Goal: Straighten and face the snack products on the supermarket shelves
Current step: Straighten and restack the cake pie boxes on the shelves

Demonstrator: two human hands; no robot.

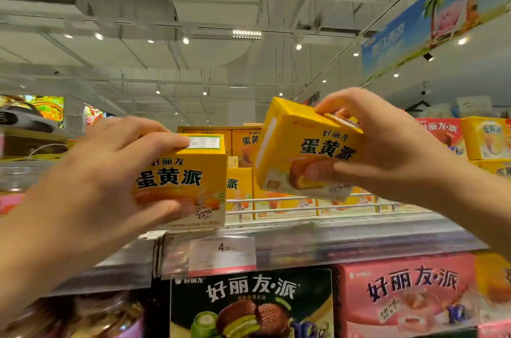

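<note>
My left hand and right hand each clamp a light, stiff yellow box, the right one tilted toward eleven o'clock, best held top and bottom.

Head view: worn on the person's head, tilted upward at the top shelf rail and ceiling.
Nearness: close (both raised hands fill the lower half).
Lens: wide, edges bowed.
Shared ground: one view only.

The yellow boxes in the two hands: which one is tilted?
The yellow box in the right hand is tilted, its top leaning left. The yellow box in the left hand stands upright and square.
</note>
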